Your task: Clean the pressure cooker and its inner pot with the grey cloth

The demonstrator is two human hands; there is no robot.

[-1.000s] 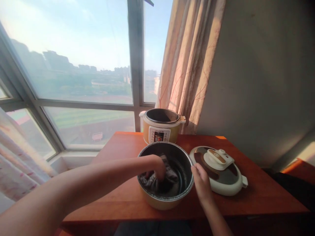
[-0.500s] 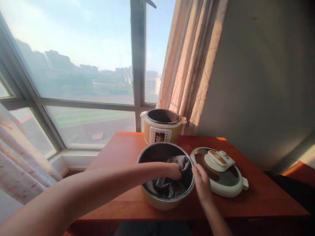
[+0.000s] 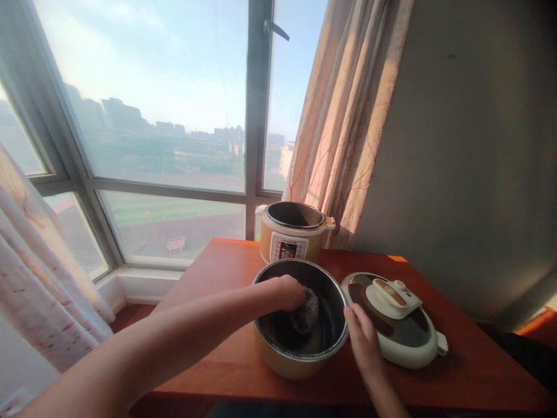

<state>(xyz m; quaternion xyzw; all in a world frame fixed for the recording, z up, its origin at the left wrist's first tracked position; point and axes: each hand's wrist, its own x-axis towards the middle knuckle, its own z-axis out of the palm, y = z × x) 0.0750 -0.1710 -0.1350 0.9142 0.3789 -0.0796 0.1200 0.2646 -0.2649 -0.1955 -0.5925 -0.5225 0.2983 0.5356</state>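
A dark inner cooking pot (image 3: 292, 364) with a golden outside stands upright on the table near its front edge. My left hand (image 3: 290, 293) reaches inside it, closed on a grey cloth (image 3: 307, 313) that lies against the pot's inner surface; the fingertips are hidden. At the pot's right rim my right hand (image 3: 362, 328) grips the edge, thumb and fingers pinching it. Just behind stands the rice cooker body (image 3: 292, 244), lidless, its control panel facing me. The cooker lid (image 3: 404, 342) lies on the table to the right of the pot.
A reddish-brown wooden table (image 3: 209, 360) carries everything. Windows (image 3: 169, 116) rise behind and to the left. A beige curtain (image 3: 348, 128) hangs beyond the cooker, and a patterned curtain (image 3: 43, 255) hangs at the left. A grey wall (image 3: 456, 145) is on the right.
My left hand has moved with the cloth from the pot's right side toward its back left. The right hand still grips the rim. The view has shifted slightly.
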